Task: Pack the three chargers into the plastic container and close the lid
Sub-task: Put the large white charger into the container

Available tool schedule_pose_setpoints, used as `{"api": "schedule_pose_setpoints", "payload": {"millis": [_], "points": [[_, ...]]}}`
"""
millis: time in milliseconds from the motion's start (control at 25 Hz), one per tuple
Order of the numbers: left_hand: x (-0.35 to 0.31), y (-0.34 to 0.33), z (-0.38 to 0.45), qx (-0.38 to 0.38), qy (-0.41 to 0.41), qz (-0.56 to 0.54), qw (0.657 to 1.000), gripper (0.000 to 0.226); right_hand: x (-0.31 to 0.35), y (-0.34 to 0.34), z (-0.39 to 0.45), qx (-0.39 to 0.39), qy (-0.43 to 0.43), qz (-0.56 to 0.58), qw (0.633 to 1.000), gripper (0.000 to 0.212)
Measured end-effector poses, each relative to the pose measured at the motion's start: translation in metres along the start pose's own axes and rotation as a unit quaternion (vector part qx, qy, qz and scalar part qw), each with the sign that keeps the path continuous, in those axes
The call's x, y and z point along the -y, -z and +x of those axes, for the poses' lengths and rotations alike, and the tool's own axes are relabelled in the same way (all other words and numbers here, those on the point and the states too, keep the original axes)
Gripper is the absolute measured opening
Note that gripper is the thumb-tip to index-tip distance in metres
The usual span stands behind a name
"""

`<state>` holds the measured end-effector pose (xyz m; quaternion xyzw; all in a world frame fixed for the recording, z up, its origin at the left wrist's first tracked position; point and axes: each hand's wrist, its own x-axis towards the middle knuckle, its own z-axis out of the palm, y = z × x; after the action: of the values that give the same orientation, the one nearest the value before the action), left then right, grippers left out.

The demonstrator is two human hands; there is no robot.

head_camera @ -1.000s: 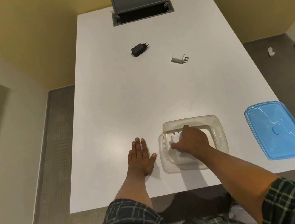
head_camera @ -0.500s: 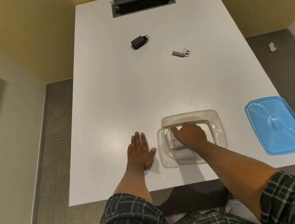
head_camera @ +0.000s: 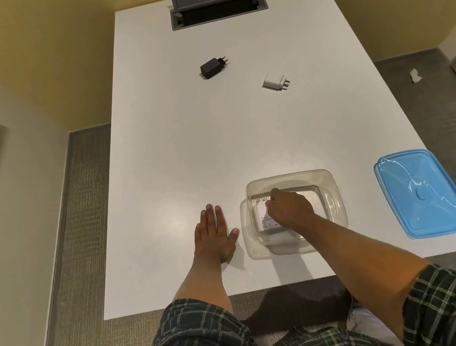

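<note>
A clear plastic container [head_camera: 326, 175] stands near the table's front edge. Inside it lies a large white charger [head_camera: 263, 223], prongs pointing away from me. My right hand [head_camera: 291, 210] reaches into the container with its fingers curled over the charger's prong end, hiding its right part. My left hand [head_camera: 214, 239] lies flat and open on the table just left of the container. A black charger [head_camera: 211, 68] and a small white charger [head_camera: 273, 82] lie apart on the far half of the table. The blue lid [head_camera: 422, 193] rests upside up to the right of the container.
The white table [head_camera: 215, 144] has an open grey cable hatch [head_camera: 217, 7] with its flap raised at the far end. Yellow walls close in behind and to the left. Grey carpet surrounds the table, with a scrap of white paper [head_camera: 415, 75] on the floor at right.
My right hand has shifted slightly right and back inside the container, uncovering more of the white charger. The left hand has stayed flat on the table.
</note>
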<state>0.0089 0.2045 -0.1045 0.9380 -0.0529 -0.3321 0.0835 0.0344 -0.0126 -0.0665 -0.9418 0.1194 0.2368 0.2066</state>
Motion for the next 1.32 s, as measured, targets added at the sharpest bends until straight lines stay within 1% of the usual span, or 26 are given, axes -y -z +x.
{"api": "schedule_pose_setpoints", "payload": {"millis": [280,560,680,760,840,880,1040,1200,1240,1320], "points": [[0.002,-0.004,-0.002,-0.006,0.0,-0.003,1.0,0.077,-0.001,-0.013,-0.004,-0.032,0.041,-0.03,0.998,0.029],[0.002,-0.005,0.0,-0.009,-0.001,-0.004,1.0,0.078,0.003,-0.009,-0.003,-0.041,0.025,-0.031,0.998,0.027],[0.003,-0.006,0.001,-0.015,-0.003,0.001,1.0,0.078,0.005,-0.004,-0.005,-0.052,0.034,-0.066,0.996,0.03],[0.003,-0.007,0.0,-0.024,-0.006,-0.001,1.0,0.078,0.004,0.002,-0.008,-0.077,0.058,-0.101,0.99,0.029],[0.003,-0.01,-0.003,-0.053,-0.009,-0.006,0.999,0.077,0.001,0.009,-0.012,-0.107,0.085,-0.119,0.984,0.018],[0.003,-0.013,-0.006,-0.076,-0.011,-0.009,0.997,0.076,0.0,0.013,-0.014,-0.118,0.098,-0.127,0.98,0.017],[0.002,-0.026,-0.015,-0.163,-0.019,-0.008,0.986,0.074,-0.002,0.019,-0.02,-0.176,0.176,-0.135,0.959,0.021],[0.002,-0.024,-0.013,-0.211,-0.031,-0.02,0.977,0.069,0.01,0.029,-0.012,-0.25,0.283,-0.099,0.921,0.018],[0.002,-0.019,-0.009,-0.225,-0.033,-0.023,0.973,0.067,0.017,0.033,-0.006,-0.261,0.29,-0.093,0.916,0.019],[0.003,-0.003,0.004,-0.245,-0.03,-0.028,0.969,0.065,0.032,0.044,0.012,-0.278,0.269,-0.083,0.918,0.019]]}}
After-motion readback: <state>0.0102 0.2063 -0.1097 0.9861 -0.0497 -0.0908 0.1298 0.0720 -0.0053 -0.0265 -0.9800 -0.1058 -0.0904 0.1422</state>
